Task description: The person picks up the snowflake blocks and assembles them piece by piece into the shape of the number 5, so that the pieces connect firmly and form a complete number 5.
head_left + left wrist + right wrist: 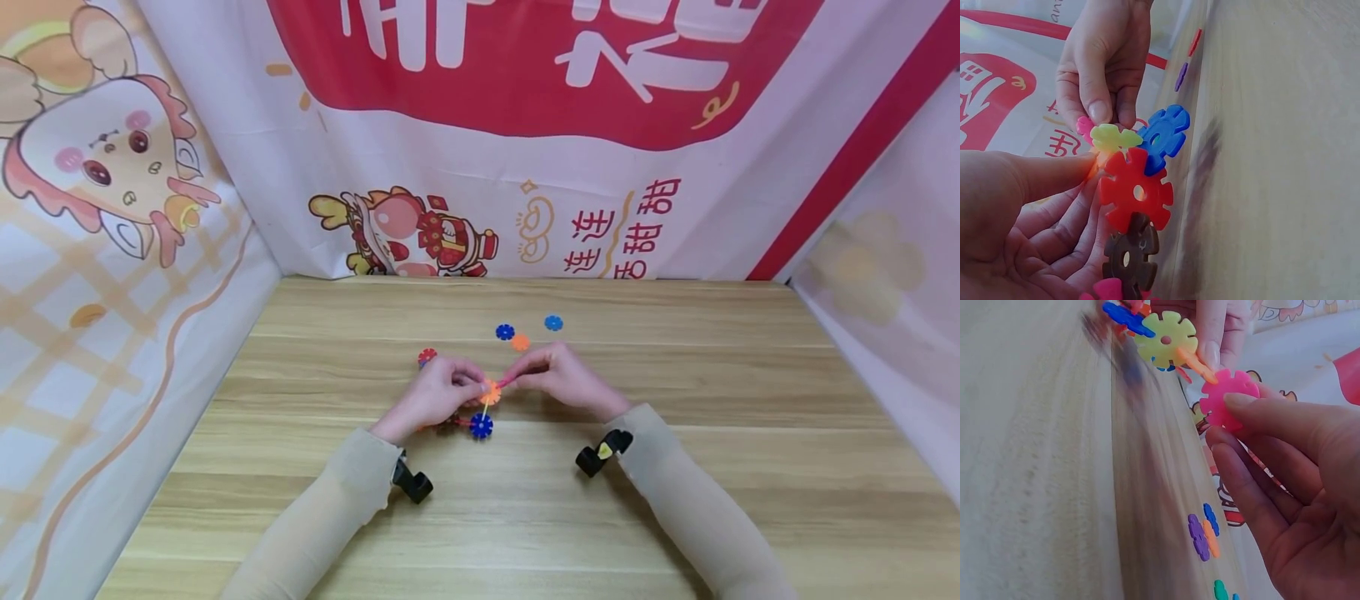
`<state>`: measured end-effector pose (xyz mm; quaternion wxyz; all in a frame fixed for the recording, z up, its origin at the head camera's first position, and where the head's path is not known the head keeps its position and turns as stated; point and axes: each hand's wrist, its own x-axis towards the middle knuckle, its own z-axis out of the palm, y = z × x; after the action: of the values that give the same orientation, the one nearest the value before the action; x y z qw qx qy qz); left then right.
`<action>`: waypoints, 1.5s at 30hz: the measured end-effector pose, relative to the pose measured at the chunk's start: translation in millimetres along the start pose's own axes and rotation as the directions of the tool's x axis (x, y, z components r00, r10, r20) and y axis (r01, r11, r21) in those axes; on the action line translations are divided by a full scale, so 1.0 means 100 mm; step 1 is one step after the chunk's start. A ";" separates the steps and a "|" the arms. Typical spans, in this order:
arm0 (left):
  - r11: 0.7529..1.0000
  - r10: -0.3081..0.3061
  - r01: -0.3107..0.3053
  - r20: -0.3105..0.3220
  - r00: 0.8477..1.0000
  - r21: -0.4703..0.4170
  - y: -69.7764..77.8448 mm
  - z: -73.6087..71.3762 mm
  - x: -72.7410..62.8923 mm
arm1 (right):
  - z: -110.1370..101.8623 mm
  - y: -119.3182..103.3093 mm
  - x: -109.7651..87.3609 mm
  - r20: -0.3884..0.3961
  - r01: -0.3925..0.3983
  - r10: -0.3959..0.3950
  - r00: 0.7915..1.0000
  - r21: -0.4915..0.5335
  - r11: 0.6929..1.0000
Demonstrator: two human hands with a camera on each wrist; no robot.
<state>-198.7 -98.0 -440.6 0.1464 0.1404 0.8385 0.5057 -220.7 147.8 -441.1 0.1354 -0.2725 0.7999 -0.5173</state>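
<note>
My left hand (442,390) pinches an orange notched snowflake disc (492,392) in a chain of linked plastic discs. Between my right thumb and fingers is a pink snowflake disc (1225,400); its edge meets the orange one, and how deep the slots engage I cannot tell. My right hand (558,375) faces the left from the right side. A yellow-green disc (1169,337) joins the orange disc to a blue disc (482,426). Further along are a red disc (1125,203), a brown disc (1138,256) and another pink disc (1107,290). My left hand partly hides the chain in the head view.
Beyond the hands on the wooden table (675,350) lie a loose dark blue disc (505,332), an orange one (521,342) and a lighter blue one (553,322). A red disc (427,357) shows behind the left hand. Printed cloth (450,150) walls the back and sides.
</note>
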 end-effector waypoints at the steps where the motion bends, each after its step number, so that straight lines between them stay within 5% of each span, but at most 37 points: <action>1: 1.000 0.002 -0.002 0.001 1.000 -0.005 0.00 0.00 0.00 | -0.01 -0.01 0.00 0.007 0.003 -0.003 1.000 -0.004 1.000; 16: 1.000 0.012 -0.012 -0.002 1.000 -0.019 -0.01 0.03 0.00 | -0.02 0.00 0.04 0.074 0.021 -0.017 0.997 -0.050 0.999; 29: 1.000 -0.016 0.016 -0.027 1.000 -0.010 0.05 0.04 0.03 | -0.07 0.09 -0.01 0.008 -0.020 0.020 1.000 0.034 0.999; 35: 0.999 -0.028 0.027 -0.037 0.999 -0.031 0.04 0.03 0.02 | -0.28 0.07 -0.19 -0.054 -0.097 0.098 0.994 0.024 0.995; 45: 0.998 -0.050 0.048 -0.043 0.998 -0.050 0.01 0.02 0.01 | -0.70 0.25 -0.67 -0.131 -0.232 0.214 0.968 -0.136 0.963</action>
<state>-198.9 -95.4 -440.9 0.1435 0.1049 0.8321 0.5254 -208.5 247.4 -438.1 0.1253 -0.1597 0.8687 -0.4518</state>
